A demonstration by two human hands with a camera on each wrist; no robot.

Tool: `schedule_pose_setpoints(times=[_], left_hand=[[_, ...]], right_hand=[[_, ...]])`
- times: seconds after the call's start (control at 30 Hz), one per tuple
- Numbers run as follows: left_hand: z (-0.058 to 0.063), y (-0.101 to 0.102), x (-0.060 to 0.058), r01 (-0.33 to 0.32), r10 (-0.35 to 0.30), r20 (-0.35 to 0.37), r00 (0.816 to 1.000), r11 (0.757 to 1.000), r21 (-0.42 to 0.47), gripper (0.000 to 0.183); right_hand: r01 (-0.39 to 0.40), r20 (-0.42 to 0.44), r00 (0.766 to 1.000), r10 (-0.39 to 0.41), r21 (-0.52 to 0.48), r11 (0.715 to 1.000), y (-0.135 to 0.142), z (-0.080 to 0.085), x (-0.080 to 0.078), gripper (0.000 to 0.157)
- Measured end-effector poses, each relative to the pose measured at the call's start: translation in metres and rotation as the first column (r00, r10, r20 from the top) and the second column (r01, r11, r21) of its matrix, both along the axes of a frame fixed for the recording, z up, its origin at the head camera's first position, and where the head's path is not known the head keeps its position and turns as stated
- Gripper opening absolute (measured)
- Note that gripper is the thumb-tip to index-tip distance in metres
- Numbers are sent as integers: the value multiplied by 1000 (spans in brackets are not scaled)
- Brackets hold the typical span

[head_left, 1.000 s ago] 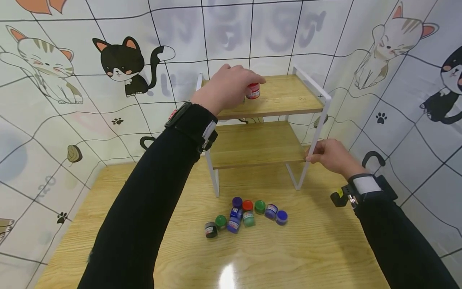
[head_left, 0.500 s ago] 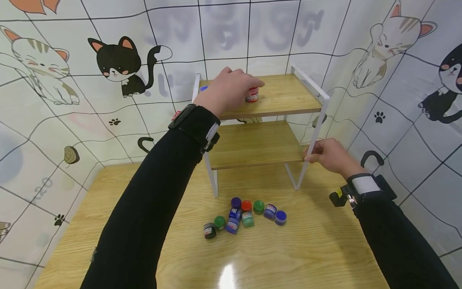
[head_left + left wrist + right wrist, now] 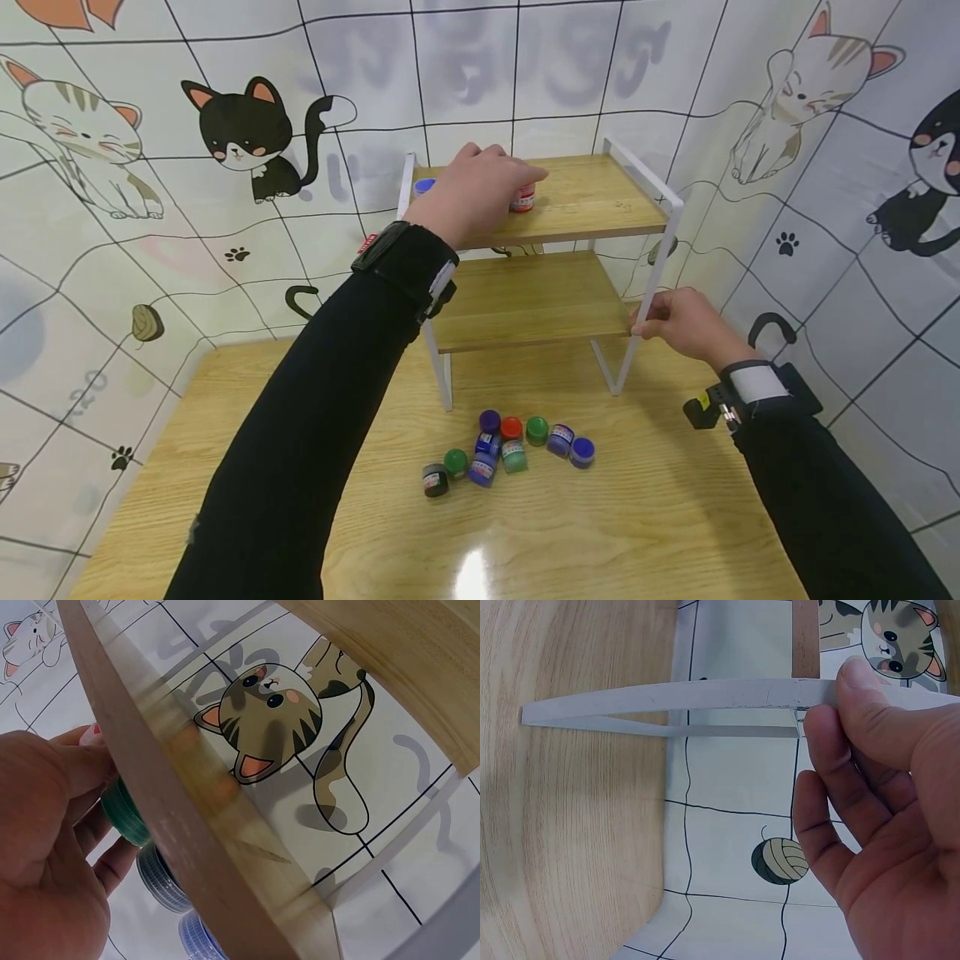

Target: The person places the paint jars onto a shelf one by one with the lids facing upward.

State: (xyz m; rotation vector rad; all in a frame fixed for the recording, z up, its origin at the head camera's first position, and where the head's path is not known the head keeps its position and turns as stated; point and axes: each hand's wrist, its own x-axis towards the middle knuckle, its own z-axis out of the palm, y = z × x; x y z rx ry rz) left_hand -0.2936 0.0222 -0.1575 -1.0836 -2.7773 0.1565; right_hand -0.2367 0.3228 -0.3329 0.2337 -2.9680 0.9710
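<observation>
Jar of red colour (image 3: pixel 522 199) sits lower than one second ago, apparently on the upper shelf (image 3: pixel 592 196), fingers of left hand (image 3: pixel 480 190) clamped on it, right hand (image 3: pixel 686 323) pinching the white frame (image 3: pixel 663 258), so placing looks nearly finished.

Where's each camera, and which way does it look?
Head: worn on the head, looks forward and down at the shelf; left hand, right hand and sleeves show.
Left wrist: worn there, faces a board; left hand shows.
Right wrist: worn there, faces the white leg; right hand shows.
Head and right wrist share that hand.
</observation>
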Motion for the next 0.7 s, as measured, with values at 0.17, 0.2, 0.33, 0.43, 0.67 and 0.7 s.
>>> schedule_pose_setpoints(times=[0.17, 0.2, 0.33, 0.43, 0.67, 0.7], left_hand=[[1, -1, 0, 17, -17, -13, 1000, 1000, 1, 56], [1, -1, 0, 24, -24, -16, 1000, 1000, 7, 55], [3, -5, 3, 72, -71, -27, 997, 996, 58, 47], [4, -9, 6, 115, -113, -19, 993, 987, 114, 38], [3, -16, 14, 162, -173, 50, 984, 971, 176, 39], [2, -16, 15, 188, -200, 52, 978, 965, 181, 39]], right_hand=[[-5, -11, 1000, 5, 3, 1000, -1, 0, -1, 13], [-5, -11, 1000, 5, 4, 1000, -1, 0, -1, 13], [-4, -9, 1000, 4, 3, 1000, 0, 0, -1, 14], [-2, -4, 1000, 2, -1, 1000, 0, 1, 0, 14], [-3, -6, 1000, 3, 1, 1000, 0, 0, 0, 15], [-4, -6, 1000, 4, 1, 1000, 0, 1, 0, 15]])
